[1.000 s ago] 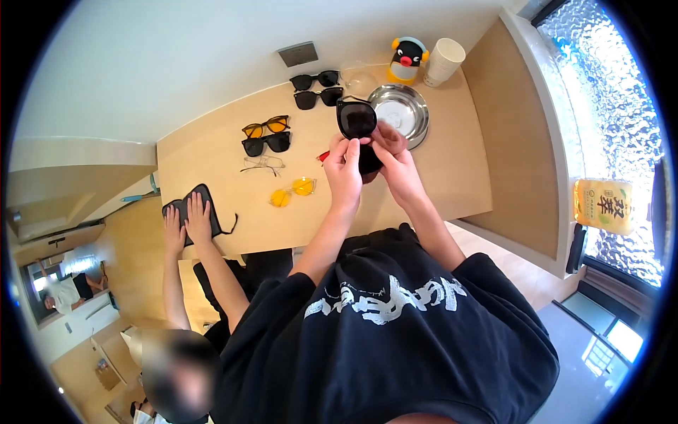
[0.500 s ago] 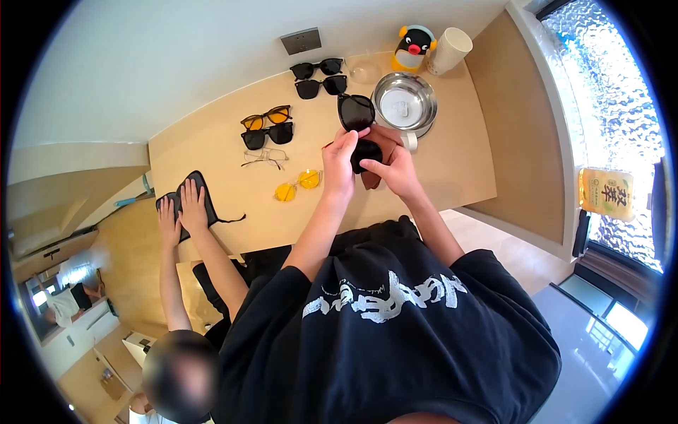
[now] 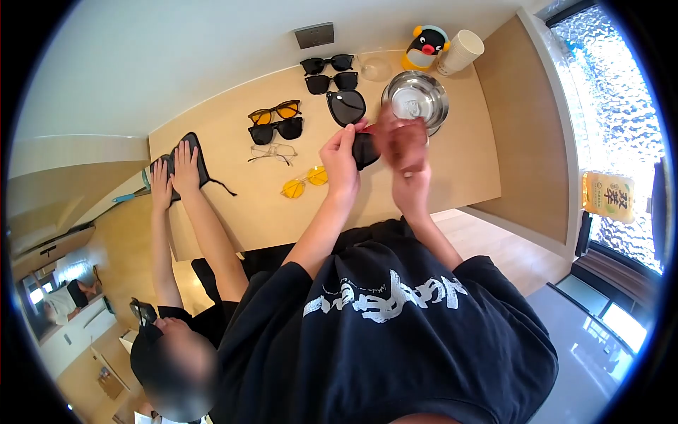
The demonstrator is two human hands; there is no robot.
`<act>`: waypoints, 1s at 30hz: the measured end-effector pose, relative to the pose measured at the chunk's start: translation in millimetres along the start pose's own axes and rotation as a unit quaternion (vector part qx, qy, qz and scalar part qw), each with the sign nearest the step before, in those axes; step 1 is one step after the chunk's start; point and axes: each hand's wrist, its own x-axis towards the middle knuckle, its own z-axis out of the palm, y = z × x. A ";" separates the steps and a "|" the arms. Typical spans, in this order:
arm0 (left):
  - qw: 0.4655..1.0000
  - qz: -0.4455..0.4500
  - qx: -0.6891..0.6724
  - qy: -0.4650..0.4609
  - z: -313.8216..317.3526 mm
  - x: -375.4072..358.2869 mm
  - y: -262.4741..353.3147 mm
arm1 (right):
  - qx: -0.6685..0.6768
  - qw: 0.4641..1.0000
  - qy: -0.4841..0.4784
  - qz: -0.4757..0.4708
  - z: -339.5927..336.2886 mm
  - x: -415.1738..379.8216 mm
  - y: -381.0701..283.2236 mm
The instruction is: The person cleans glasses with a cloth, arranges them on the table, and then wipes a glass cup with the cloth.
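My left hand grips a pair of large dark sunglasses near the middle of the frame. One lens points away from me toward the wall; the other is beside my fingers. In my right hand is a reddish-brown cloth, smeared by motion, just right of the nearer lens. It overlaps the front of a shiny steel bowl. Left of my hands lie yellow round glasses, thin clear glasses, black sunglasses and orange-lensed glasses.
Two more black sunglasses lie near the wall. Behind the bowl stand a penguin figure and a white paper cup. At left, another person's hands rest on a black zip case. A wooden side panel bounds the right.
The cloth has come off the nearer lens and swung up and right in my right hand. My left hand still holds the sunglasses. The other person's head has turned.
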 end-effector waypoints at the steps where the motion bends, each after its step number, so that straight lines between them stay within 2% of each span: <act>1: 1.000 0.000 0.000 -0.001 2.2 -1.1 1.1 | -0.020 0.995 -0.005 -0.094 7.7 7.8 -23.0; 2: 0.999 -0.024 -0.032 0.012 5.6 -3.0 2.5 | -0.147 0.967 -0.068 -0.195 7.9 6.6 -8.1; 4: 0.997 -0.047 -0.062 0.023 7.6 -2.7 6.2 | -0.083 0.988 -0.053 -0.119 16.2 -0.5 -20.1; 5: 0.991 -0.062 -0.117 0.030 7.9 0.3 8.4 | -0.082 0.988 -0.052 -0.123 15.3 -1.7 -17.2; 7: 0.978 -0.094 -0.185 0.031 4.0 2.8 6.7 | -0.145 0.954 -0.145 -0.217 7.7 -7.2 -5.9; 8: 0.978 -0.093 -0.186 0.029 2.8 2.0 6.1 | -0.146 0.954 -0.145 -0.219 5.9 -6.7 -1.9; 10: 0.991 -0.089 -0.098 -0.018 2.5 -7.0 9.7 | -0.171 0.972 -0.061 -0.150 2.9 -5.5 2.8; 11: 0.991 -0.070 -0.108 0.018 -2.8 -6.8 -1.3 | -0.168 0.982 -0.015 -0.089 1.4 -4.4 14.3; 12: 0.991 -0.071 -0.109 0.015 -4.5 -7.8 -3.4 | -0.099 0.993 0.003 0.065 -7.4 4.1 19.7; 13: 0.996 -0.051 -0.073 -0.029 -6.9 -11.7 -4.4 | -0.025 0.976 0.021 0.216 -17.0 11.7 24.0; 14: 0.996 -0.031 -0.037 -0.073 -8.8 -15.8 -4.4 | -0.027 0.976 0.024 0.217 -22.6 18.0 26.3; 15: 0.992 -0.051 -0.012 -0.117 -8.3 -20.2 -2.8 | 0.097 0.958 0.050 0.267 -27.7 24.1 24.6; 16: 0.991 -0.054 -0.011 -0.121 -7.7 -22.2 -4.2 | 0.220 0.922 0.078 0.310 -31.8 27.9 20.9; 18: 0.967 -0.060 0.141 -0.205 -8.0 -25.5 -9.1 | 0.271 0.905 0.059 0.322 -31.1 26.6 14.8; 19: 0.955 -0.107 0.146 -0.234 -8.5 -26.1 -13.2 | 0.361 0.867 0.009 0.343 -29.2 26.0 16.6; 20: 0.954 -0.109 0.147 -0.238 -9.9 -26.4 -16.2 | 0.446 0.819 -0.042 0.358 -28.1 26.3 19.0; 21: 0.949 -0.111 0.163 -0.244 -11.6 -27.9 -18.8 | 0.486 0.797 -0.067 0.352 -28.6 27.3 21.9; 22: 0.945 -0.113 0.179 -0.249 -13.6 -28.6 -21.0 | 0.486 0.798 -0.065 0.351 -30.8 28.7 26.0; 23: 0.928 -0.058 0.261 -0.259 -17.2 -28.1 -22.1 | 0.500 0.800 -0.047 0.329 -33.2 30.1 30.5; 24: 0.928 -0.058 0.262 -0.258 -16.7 -31.4 -18.7 | 0.513 0.801 -0.029 0.307 -34.1 32.2 27.7; 25: 0.932 -0.032 0.252 -0.260 -15.8 -34.2 -14.4 | 0.482 0.809 0.015 0.336 -39.7 37.1 17.5; 26: 0.934 -0.009 0.243 -0.262 -15.2 -37.3 -9.6 | 0.483 0.807 0.013 0.338 -42.5 38.0 18.2; 27: 0.934 -0.012 0.245 -0.259 -15.2 -39.9 -5.6 | 0.496 0.799 0.061 0.334 -48.9 38.6 21.6; 28: 0.953 -0.048 0.188 -0.232 -14.2 -41.0 -2.0 | 0.507 0.790 0.110 0.327 -58.0 41.7 27.3; 29: 0.967 -0.082 0.130 -0.203 -14.0 -40.8 0.1 | 0.649 0.722 -0.065 0.231 -72.0 47.8 60.3; 30: 0.967 -0.082 0.130 -0.203 -18.3 -37.2 2.0 | 0.749 0.609 -0.234 0.119 -80.6 51.9 89.7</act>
